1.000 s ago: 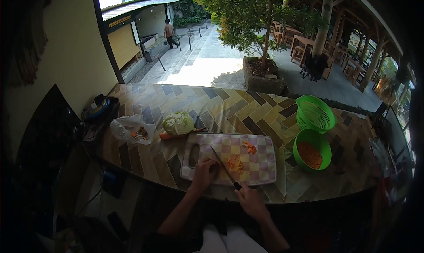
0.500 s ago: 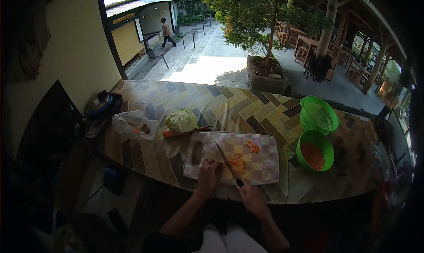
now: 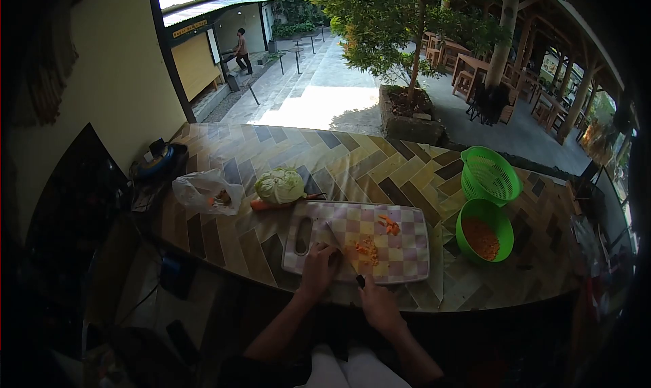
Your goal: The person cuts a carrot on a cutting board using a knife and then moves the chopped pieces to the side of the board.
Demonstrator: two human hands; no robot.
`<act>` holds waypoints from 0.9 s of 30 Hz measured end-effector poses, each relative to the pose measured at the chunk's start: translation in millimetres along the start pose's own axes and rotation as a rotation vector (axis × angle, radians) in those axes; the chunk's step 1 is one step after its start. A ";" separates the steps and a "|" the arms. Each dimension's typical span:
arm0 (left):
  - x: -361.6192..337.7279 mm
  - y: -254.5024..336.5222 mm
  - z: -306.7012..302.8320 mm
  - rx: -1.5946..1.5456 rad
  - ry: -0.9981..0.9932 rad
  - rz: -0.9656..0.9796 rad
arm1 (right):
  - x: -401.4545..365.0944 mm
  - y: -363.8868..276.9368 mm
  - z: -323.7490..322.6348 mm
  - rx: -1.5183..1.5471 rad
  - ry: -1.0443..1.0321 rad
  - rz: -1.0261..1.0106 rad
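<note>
My right hand (image 3: 380, 305) is closed round the black handle of a knife (image 3: 360, 280). Its blade slants up and left across a checkered cutting board (image 3: 407, 260), just beside my left hand (image 3: 320, 264). The fingers of my left hand are bent and pressed together on the board; whatever they hold is hidden. Finely chopped orange bits, which look like carrot (image 3: 367, 250), lie right of the blade. A few larger orange pieces (image 3: 389, 225) sit near the board's upper right.
Behind the board lie a cabbage (image 3: 279, 186) and a whole carrot (image 3: 263, 205). A clear plastic bag (image 3: 203, 190) with scraps is to the left. On the right, a green bowl (image 3: 507, 242) holds orange bits, with a green colander (image 3: 491, 176) behind it. A person (image 3: 242, 51) is outside.
The knife and my right hand have shifted slightly left, and the blade is closer to my left hand's fingers. The person outside has moved a little left.
</note>
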State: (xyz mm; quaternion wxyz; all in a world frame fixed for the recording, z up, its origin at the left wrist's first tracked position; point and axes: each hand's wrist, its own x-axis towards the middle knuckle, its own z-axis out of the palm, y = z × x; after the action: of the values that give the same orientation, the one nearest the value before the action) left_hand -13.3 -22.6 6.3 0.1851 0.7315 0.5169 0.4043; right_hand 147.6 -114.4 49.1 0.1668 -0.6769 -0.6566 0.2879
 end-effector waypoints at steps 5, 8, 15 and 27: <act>2.5 -3.0 -5.0 -0.041 -0.025 -0.024 | 4.3 9.9 -0.4 0.250 0.040 -0.103; 9.9 -10.1 -7.2 -0.040 -0.042 -0.022 | -3.1 5.7 -10.5 0.236 -0.046 -0.071; 13.8 -11.6 -10.8 -0.086 -0.063 -0.010 | 2.2 13.6 3.1 0.204 -0.054 -0.074; 7.3 16.6 5.8 -0.022 -0.026 -0.048 | -4.3 22.6 3.0 0.227 0.085 -0.054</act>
State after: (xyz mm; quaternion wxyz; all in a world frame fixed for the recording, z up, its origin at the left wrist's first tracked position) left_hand 2.3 -21.7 17.2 0.2096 0.7219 0.5274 0.3961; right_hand 163.8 -121.0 33.8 0.2778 -0.6472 -0.6301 0.3270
